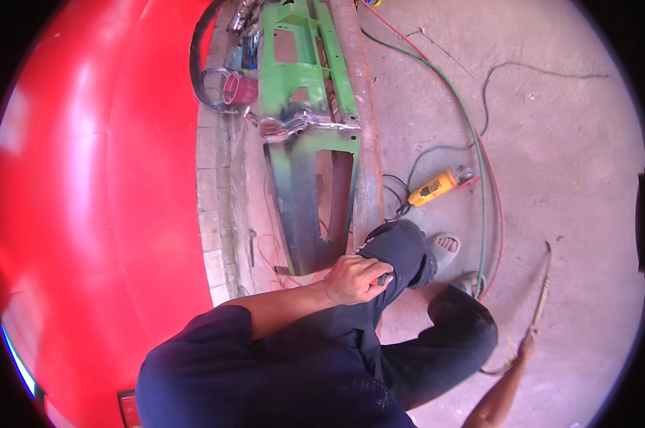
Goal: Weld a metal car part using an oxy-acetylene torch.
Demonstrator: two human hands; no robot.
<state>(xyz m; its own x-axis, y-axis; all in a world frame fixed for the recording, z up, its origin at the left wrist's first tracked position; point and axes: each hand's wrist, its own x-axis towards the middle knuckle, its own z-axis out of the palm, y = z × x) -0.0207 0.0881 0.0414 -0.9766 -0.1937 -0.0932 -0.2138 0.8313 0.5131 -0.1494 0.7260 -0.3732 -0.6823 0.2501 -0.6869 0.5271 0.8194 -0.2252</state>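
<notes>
My left hand is closed over my thigh, just below the near end of a green and dark metal frame. A small dark end shows at its fingers; what it belongs to is hidden. Out at the lower right, my right hand grips the lower end of a long, thin gas torch, brass-coloured with a bent tip that points away from me over the floor. A rough, silvery and scorched seam crosses the frame between its bright green and darker sections.
A yellow angle grinder lies on the concrete floor. Green and red hoses run past my feet. A red cup stands left of the frame, by a curved black strip. A large glossy red surface fills the left.
</notes>
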